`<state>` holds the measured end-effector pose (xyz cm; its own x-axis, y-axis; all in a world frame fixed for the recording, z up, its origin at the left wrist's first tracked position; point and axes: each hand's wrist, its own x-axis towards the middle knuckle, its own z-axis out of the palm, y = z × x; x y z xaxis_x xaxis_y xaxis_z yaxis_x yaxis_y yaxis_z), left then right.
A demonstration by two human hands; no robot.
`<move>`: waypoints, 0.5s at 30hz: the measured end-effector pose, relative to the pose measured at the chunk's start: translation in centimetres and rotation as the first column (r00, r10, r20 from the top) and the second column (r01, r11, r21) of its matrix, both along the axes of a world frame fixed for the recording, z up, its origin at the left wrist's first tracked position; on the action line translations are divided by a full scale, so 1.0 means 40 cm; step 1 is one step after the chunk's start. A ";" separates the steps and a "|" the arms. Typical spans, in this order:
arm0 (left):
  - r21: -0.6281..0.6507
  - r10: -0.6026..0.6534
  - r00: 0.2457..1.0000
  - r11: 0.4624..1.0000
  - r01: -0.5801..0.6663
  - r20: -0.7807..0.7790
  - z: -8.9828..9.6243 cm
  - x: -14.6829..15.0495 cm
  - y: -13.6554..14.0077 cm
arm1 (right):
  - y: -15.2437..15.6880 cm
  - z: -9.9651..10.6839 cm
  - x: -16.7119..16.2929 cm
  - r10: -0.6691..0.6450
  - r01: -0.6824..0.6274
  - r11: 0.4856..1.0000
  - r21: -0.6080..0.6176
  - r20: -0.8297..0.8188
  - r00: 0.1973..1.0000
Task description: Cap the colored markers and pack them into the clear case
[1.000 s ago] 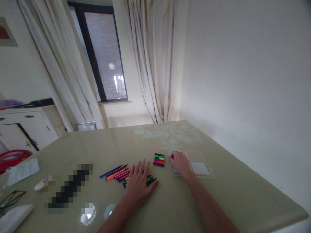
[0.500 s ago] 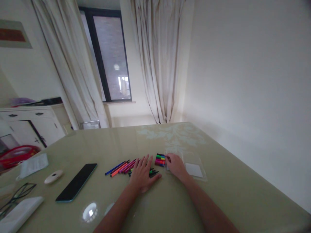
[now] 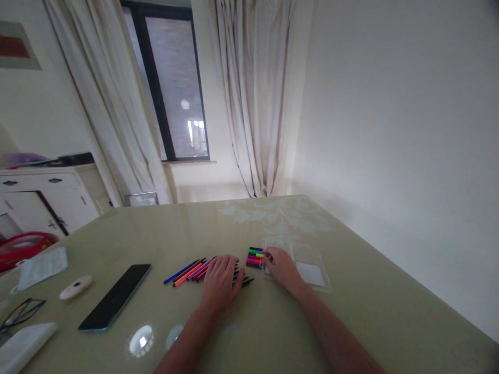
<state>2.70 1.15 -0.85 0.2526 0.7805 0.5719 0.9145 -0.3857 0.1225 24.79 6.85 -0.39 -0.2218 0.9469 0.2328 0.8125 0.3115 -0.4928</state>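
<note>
Under my left hand (image 3: pixel 220 278) lies a loose bunch of felt-tip pens (image 3: pixel 187 271) in blue, orange, pink and purple. Its fingers are drawn together and curled over them, the thumb on the right side beside dark pen tips (image 3: pixel 247 281). My right hand (image 3: pixel 281 264) is closed at a small row of felt-tip pens (image 3: pixel 254 257) with green, yellow, pink and orange ends. Its fingertips hide part of that row. Beneath and beside this hand, a clear plastic case (image 3: pixel 325 280) lies opened out, with a white card (image 3: pixel 311 274) in its right part.
Left on the glossy table (image 3: pixel 156 223) are a black phone (image 3: pixel 116 297), an oval white object (image 3: pixel 76 287), a face mask (image 3: pixel 42 267), glasses (image 3: pixel 25 311) and a white box-like object (image 3: pixel 25 345). A wall (image 3: pixel 397 182) runs along the table's right side.
My left hand's spread fingers have drawn together and curled over the loose pens. My right hand stays at the other row of pens. The view has shifted slightly.
</note>
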 end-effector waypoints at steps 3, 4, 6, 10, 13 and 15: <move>-0.009 0.036 0.999 0.999 -0.036 0.021 0.015 -0.023 0.003 | -0.003 0.003 0.001 -0.008 0.008 1.000 -0.003 0.017 1.000; -0.001 0.034 0.999 0.999 -0.034 0.034 0.016 -0.033 0.005 | -0.004 0.004 0.002 -0.014 0.014 1.000 -0.004 0.025 1.000; 0.013 0.030 0.997 0.999 -0.031 0.064 0.013 -0.052 0.011 | -0.007 0.007 0.001 -0.027 0.027 1.000 -0.004 0.038 0.999; -0.029 -0.004 0.998 1.000 0.006 0.059 0.001 -0.065 0.018 | -0.017 0.016 -0.002 -0.082 0.081 0.997 0.018 0.086 0.993; -0.083 -0.053 0.998 0.995 0.055 0.031 -0.007 -0.056 0.017 | -0.023 0.026 -0.001 -0.179 0.176 0.984 0.030 0.174 0.968; -0.125 -0.100 0.995 0.987 0.102 0.024 -0.007 -0.048 0.012 | -0.025 0.031 0.002 -0.221 0.220 0.975 0.029 0.216 0.951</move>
<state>0.79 1.64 -1.11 0.3243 0.8177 0.4756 0.8690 -0.4562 0.1916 24.88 5.84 0.85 -0.0533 0.9769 0.2071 0.9482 0.1146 -0.2963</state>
